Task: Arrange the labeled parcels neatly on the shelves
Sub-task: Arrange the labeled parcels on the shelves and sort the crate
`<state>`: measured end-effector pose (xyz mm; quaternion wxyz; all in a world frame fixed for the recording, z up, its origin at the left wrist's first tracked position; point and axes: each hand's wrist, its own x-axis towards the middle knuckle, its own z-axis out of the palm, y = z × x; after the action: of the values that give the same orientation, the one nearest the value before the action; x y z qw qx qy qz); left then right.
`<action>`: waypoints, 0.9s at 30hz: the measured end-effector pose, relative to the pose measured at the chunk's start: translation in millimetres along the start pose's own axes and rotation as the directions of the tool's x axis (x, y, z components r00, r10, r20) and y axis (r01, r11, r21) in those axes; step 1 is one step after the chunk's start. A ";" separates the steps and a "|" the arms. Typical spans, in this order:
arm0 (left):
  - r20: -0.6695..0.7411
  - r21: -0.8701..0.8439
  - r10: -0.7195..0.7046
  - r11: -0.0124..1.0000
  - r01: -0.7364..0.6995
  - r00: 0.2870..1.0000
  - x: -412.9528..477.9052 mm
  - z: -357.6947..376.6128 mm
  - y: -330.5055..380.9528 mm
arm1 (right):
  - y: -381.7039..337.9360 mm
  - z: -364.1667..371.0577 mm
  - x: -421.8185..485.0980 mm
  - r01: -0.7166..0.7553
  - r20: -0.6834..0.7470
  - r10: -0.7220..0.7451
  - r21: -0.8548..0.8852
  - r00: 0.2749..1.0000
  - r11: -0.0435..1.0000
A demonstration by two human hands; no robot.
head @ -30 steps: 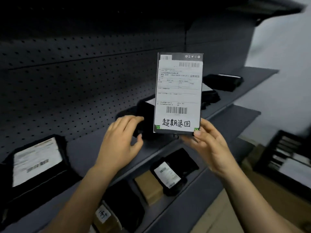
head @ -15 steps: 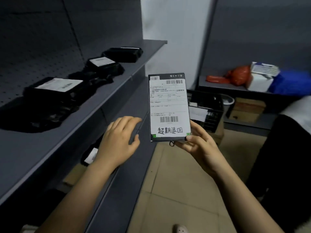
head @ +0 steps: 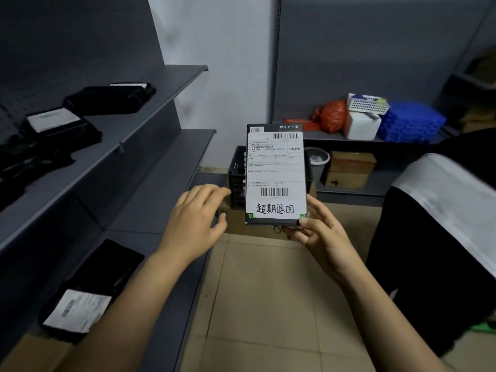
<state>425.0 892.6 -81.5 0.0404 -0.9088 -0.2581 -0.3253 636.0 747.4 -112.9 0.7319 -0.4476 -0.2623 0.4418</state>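
View swung right off shelves [head: 150,108], right hand [head: 319,234] gripping parcel [head: 276,175] (upright), left hand [head: 196,224] open

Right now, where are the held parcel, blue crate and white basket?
held parcel [head: 275,167], head view, its white label.
blue crate [head: 410,124], head view, its front side.
white basket [head: 367,104], head view, its perforated wall.

Fine print on held parcel [head: 276,174] too small, I can't read it. Fingers of right hand [head: 322,237] mostly hidden behind it. Black crate [head: 236,178] largely covered, grey bin [head: 319,162] half hidden too. Lower-shelf parcel [head: 77,310]: label blurred. Dark parcels [head: 18,162] cut off at left edge. Black-and-white shape [head: 442,224] runs out of frame at right, I can't identify it.
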 end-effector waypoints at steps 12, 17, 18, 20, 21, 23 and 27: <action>0.053 0.004 -0.007 1.000 0.007 0.999 100.8 96.2 -56.6 | -3.4 -33.7 143.8 -0.035 -0.005 0.035 0.003 0.999 0.999; 0.070 -0.012 0.014 1.000 -0.013 0.997 158.5 152.7 -119.3 | 4.4 -30.5 236.2 -0.009 -0.053 0.007 -0.035 0.999 0.999; 0.076 -0.021 0.018 1.000 -0.017 0.997 174.3 164.0 -133.1 | 5.4 -28.7 257.2 -0.003 -0.067 0.000 -0.041 0.998 0.999; 0.092 -0.035 0.027 0.999 -0.024 0.995 206.6 183.2 -157.1 | 5.9 -24.1 295.7 0.002 -0.087 -0.005 -0.031 0.996 1.000; 0.100 -0.039 0.037 0.999 -0.034 0.994 223.7 192.2 -169.2 | 5.3 -21.4 315.1 0.006 -0.096 -0.009 -0.029 0.995 1.000; 0.115 -0.047 0.075 0.996 -0.070 0.991 258.6 209.4 -194.4 | 2.8 -15.9 353.7 0.014 -0.126 -0.019 -0.039 0.992 0.999; 0.119 -0.083 0.146 0.987 -0.136 0.982 319.9 242.5 -235.9 | -1.1 -10.5 421.9 0.009 -0.196 -0.019 -0.056 0.980 0.998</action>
<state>656.0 1296.6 -98.4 0.0132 -0.9443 -0.1827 -0.2735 843.7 1114.6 -121.7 0.7448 -0.5071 -0.2038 0.3829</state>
